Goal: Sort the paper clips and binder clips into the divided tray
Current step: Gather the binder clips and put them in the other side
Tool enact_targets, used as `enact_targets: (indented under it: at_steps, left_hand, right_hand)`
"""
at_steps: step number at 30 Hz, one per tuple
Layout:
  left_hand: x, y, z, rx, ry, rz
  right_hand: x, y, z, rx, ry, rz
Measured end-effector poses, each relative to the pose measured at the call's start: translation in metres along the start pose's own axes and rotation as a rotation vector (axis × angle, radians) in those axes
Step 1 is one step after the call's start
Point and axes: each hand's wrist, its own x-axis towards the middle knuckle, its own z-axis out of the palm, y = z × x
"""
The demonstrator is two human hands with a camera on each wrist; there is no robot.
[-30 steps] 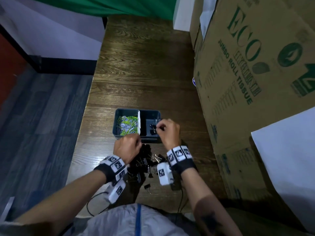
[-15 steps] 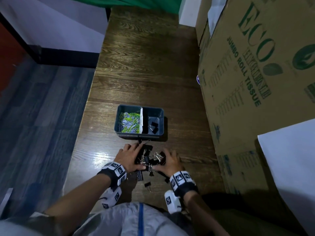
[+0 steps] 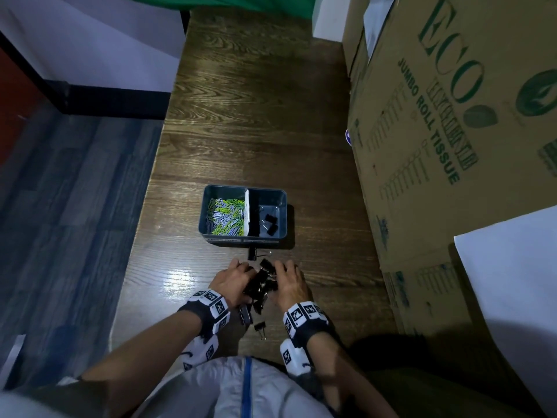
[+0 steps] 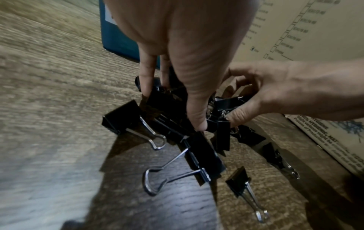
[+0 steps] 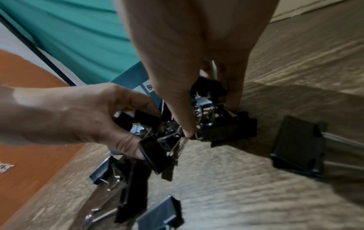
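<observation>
Your left hand point(image 3: 233, 280) and right hand point(image 3: 291, 282) both curl round the black binder clips point(image 3: 261, 286) heaped low in frame, while the tray point(image 3: 283, 212) above holds paper clips point(image 3: 227, 215) left and few binder clips right, so most remain.

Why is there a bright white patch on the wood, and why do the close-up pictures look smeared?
Head view: the patch is lamp glare on the glossy table, left of the left hand. Left wrist view: the wood at the left edge is blurred, while the binder clips stay fairly sharp. Right wrist view: blur throughout.
</observation>
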Motion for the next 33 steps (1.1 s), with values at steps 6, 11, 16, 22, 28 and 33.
enact_targets:
  at_steps: [6,11,16,22,28,33]
  left_hand:
    - [-0.008,0.000,-0.001,-0.005,0.066,0.016]
    - [-0.015,0.000,-0.009,-0.016,0.169,-0.026]
    - [-0.019,-0.001,-0.024,-0.151,0.204,-0.024]
    - [-0.006,0.010,-0.076,-0.247,0.432,0.054]
    - [0.027,0.019,-0.126,-0.319,0.574,-0.052]
    - [0.013,0.019,-0.108,-0.317,0.548,-0.048]
  right_hand:
    - [-0.006,0.005,-0.010,0.019,0.051,-0.002]
    - [-0.013,0.005,-0.029,0.040,0.014,0.010]
    - [-0.018,0.007,-0.034,0.067,0.007,0.111]
    - [-0.016,0.015,-0.039,0.034,-0.052,0.121]
    - [0.002,-0.004,-0.071,0.169,-0.056,0.108]
    - [0.028,-0.025,-0.108,0.295,0.108,0.050]
